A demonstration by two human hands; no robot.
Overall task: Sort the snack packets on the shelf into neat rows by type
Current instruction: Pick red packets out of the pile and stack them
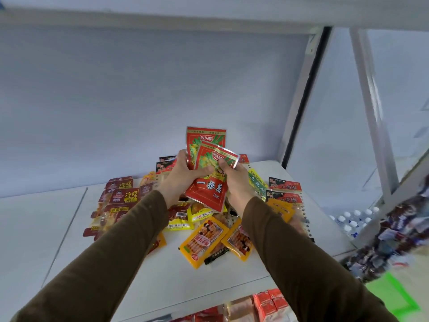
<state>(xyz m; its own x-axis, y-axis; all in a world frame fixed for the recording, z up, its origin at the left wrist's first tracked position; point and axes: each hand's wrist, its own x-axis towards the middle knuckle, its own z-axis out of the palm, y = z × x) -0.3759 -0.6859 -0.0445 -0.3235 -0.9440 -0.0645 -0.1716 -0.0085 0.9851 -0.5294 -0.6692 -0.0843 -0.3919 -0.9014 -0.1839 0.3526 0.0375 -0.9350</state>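
Both hands hold a small stack of red packets with green onion pictures (207,182) above a mixed heap on the white shelf (46,224). My left hand (183,175) grips the stack from the left. My right hand (234,177) pinches the front red packet (218,156) at its top edge. Beneath lie yellow skewer packets (204,240), dark red duck packets (123,196) at the left, and red-and-black packets (285,184) at the right.
The shelf's back panel (139,101) rises behind the heap. A metal upright (301,94) marks the right end. Red boxes (269,303) sit on the lower shelf. Water bottles (355,219) and more goods stand to the right.
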